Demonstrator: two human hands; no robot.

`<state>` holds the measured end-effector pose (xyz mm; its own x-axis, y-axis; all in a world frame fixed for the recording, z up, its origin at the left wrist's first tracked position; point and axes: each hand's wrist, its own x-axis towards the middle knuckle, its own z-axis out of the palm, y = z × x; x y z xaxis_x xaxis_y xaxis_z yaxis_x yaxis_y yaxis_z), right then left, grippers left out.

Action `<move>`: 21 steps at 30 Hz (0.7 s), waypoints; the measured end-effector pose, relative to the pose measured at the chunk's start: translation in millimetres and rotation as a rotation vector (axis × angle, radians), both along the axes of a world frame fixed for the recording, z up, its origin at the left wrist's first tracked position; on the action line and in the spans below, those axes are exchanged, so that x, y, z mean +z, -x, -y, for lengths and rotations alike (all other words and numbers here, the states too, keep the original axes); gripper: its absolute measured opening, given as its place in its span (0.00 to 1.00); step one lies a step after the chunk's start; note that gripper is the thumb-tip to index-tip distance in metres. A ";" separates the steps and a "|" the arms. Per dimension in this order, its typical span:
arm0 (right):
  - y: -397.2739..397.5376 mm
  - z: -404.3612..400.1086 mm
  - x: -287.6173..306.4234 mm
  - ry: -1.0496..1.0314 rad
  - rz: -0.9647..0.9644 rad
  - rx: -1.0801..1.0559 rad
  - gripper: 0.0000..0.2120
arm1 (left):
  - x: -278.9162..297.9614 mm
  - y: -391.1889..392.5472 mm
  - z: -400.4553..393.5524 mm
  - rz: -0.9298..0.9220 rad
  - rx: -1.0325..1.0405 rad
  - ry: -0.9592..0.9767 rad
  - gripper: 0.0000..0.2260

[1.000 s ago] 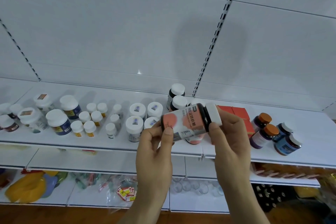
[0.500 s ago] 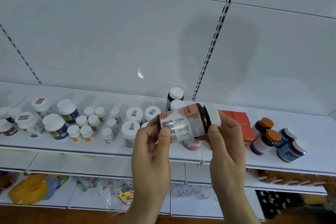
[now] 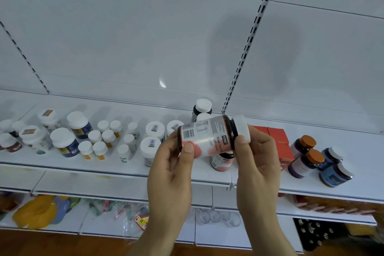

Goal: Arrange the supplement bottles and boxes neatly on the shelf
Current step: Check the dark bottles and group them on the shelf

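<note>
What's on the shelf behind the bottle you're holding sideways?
Behind the held bottle stand two white-capped dark bottles, the nearer mostly covered. Just below it a matching pink-labelled bottle shows only its lower half. The right hand hides part of the red boxes.

This is looking like a shop: white gondola shelving with a slotted upright [image 3: 249, 45] is running up at one o'clock, supplement bottles [image 3: 68, 141] are standing in rows at nine o'clock, and what may be a price tag [image 3: 141, 221] is showing at six.
</note>
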<state>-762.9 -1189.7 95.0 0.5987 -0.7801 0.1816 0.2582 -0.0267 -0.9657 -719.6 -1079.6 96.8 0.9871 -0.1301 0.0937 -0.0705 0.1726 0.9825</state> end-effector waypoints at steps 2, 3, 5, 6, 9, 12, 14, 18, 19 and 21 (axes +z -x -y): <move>-1.6 -0.6 2.7 0.017 -0.022 -0.031 0.15 | -2.3 2.0 -0.8 -0.001 -0.016 0.027 0.17; -2.4 -1.1 4.2 0.028 -0.028 -0.034 0.14 | -3.5 2.9 -1.6 0.005 -0.017 0.028 0.19; -3.5 -2.0 4.6 0.026 -0.035 -0.025 0.14 | -4.3 2.9 -2.8 0.012 -0.005 0.019 0.19; -3.2 -2.3 4.0 0.011 -0.030 -0.017 0.13 | -3.8 2.4 -2.8 0.006 0.005 0.013 0.18; -0.8 -1.2 2.7 -0.020 0.022 -0.004 0.11 | 0.1 2.4 0.1 -0.012 0.031 0.010 0.15; -0.8 0.5 7.2 -0.014 0.034 -0.019 0.11 | 4.0 3.5 1.4 0.010 0.022 0.008 0.14; -1.6 0.7 10.4 0.012 0.026 -0.041 0.12 | 5.1 4.5 1.7 0.040 -0.014 0.057 0.14; -1.3 -0.2 10.2 0.040 0.008 -0.054 0.11 | 4.6 5.7 3.1 0.035 -0.008 0.095 0.15; -0.5 0.1 9.1 0.029 0.020 -0.034 0.11 | 4.5 5.5 3.3 0.012 0.007 0.082 0.14; 1.7 0.5 8.0 0.005 0.057 0.011 0.12 | 4.1 4.3 2.5 -0.017 0.028 0.034 0.13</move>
